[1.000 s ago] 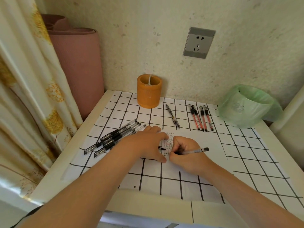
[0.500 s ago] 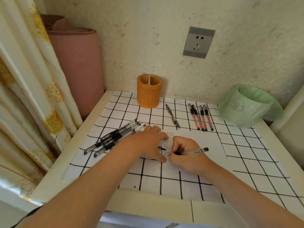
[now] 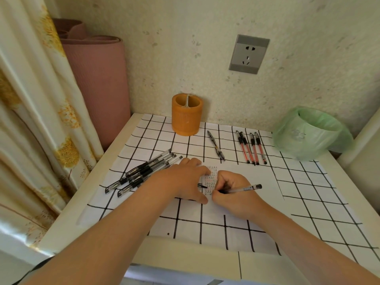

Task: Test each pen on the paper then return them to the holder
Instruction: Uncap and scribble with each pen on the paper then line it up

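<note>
Clear plastic pen [image 3: 240, 189], matt paper [image 3: 246, 175], glossy orange holder [image 3: 186, 118], rough wall [image 3: 174, 48].

- A pink rolled mat [image 3: 96, 87] stands against the wall.
- A flowered curtain [image 3: 37, 112] hangs at left.
- A grey wall socket [image 3: 249, 54].
- A bin with a green bag [image 3: 308, 134] stands on the table [image 3: 70, 221].

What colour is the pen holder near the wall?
The pen holder is orange, seen clearly in the head view.

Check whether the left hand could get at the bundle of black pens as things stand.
Probably yes. The left hand lies flat on the paper, and the black pens lie right beside its outer edge with nothing between them; a short sideways move should do.
</note>
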Motion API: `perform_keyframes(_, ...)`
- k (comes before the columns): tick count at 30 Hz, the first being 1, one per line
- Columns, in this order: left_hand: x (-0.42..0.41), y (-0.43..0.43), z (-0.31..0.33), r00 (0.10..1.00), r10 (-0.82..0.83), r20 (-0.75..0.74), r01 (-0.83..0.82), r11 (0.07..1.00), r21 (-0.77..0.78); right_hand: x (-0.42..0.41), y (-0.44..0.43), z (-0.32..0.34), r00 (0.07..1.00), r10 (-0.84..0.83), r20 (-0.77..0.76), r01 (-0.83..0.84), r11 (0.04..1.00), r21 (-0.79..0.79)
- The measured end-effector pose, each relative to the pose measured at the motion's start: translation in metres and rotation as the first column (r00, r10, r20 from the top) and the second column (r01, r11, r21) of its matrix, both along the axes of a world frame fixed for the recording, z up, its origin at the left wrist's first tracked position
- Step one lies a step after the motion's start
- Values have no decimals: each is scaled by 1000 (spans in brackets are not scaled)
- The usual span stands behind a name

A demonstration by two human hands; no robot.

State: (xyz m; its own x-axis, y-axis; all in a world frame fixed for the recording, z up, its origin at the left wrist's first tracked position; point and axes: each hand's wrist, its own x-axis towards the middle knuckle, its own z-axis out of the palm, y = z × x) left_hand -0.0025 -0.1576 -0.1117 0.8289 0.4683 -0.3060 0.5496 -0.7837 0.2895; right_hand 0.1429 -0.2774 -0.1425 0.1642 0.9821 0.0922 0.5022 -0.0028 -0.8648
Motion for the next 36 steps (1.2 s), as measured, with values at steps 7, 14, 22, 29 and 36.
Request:
perform_keyframes(7,-4,4,1,999,-20,28,20,1000,-3,7,2,4,963,-133,-236,137,991,-1)
perform_keyframes(14,-16,16,4,989,27,144,-28,1000,3,14,1,10,922,-233,-310,243,970,-5)
perform_keyframes(22,-14,17,9,968,118,222,-110,993,-45,18,0,37,800,-219,-559,228,972,-54)
perform_keyframes(29,-9,17,11,952,156,263,-134,986,-100,26,0,31,964,-235,123,239,971,-26)
perform_keyframes(36,-10,17,13,955,137,264,-120,990,-78,22,-1,28,915,-201,351,210,978,13)
